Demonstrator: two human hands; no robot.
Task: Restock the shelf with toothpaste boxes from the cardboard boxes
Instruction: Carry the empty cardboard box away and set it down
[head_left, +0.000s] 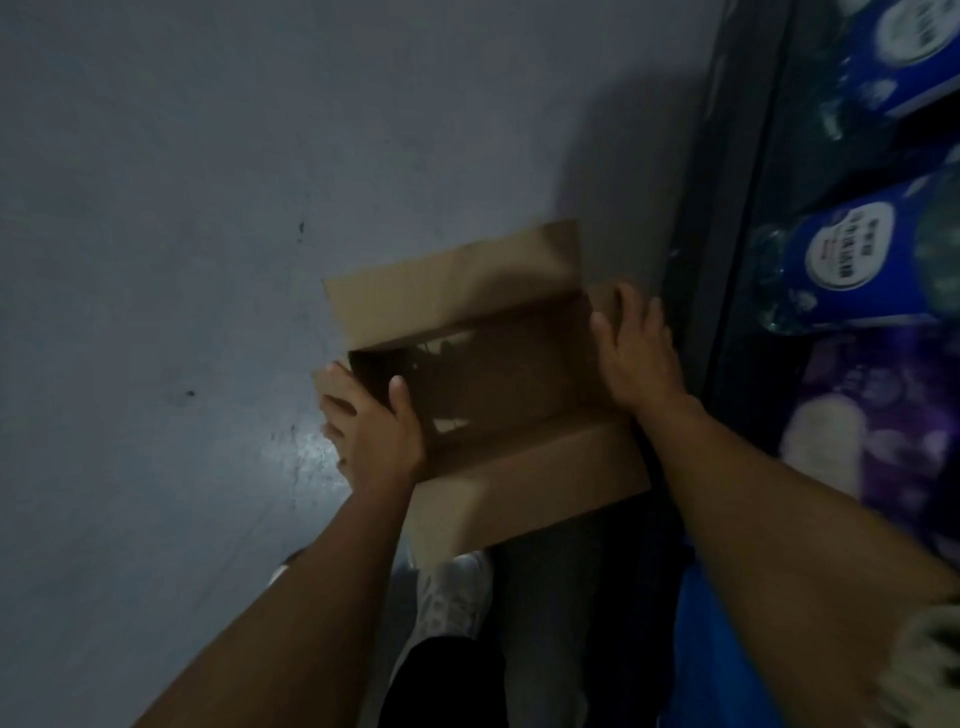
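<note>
- My left hand (371, 426) gripped the open box's (524, 467) left end, thumb inside.
- My right hand (636, 348) lay flat, fingers straight, on its right flap.
- The box sat beside the shelf (727, 218).

Brown cardboard box (519, 467) — grey floor (182, 208) — blue-and-white packs (852, 260)

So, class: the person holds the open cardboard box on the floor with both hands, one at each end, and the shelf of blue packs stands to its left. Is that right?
Not quite. The head view shows the shelf with its blue packs to the right of the cardboard box, not the left. The rest holds: the left hand and right hand hold the open box, one at each end.
</note>
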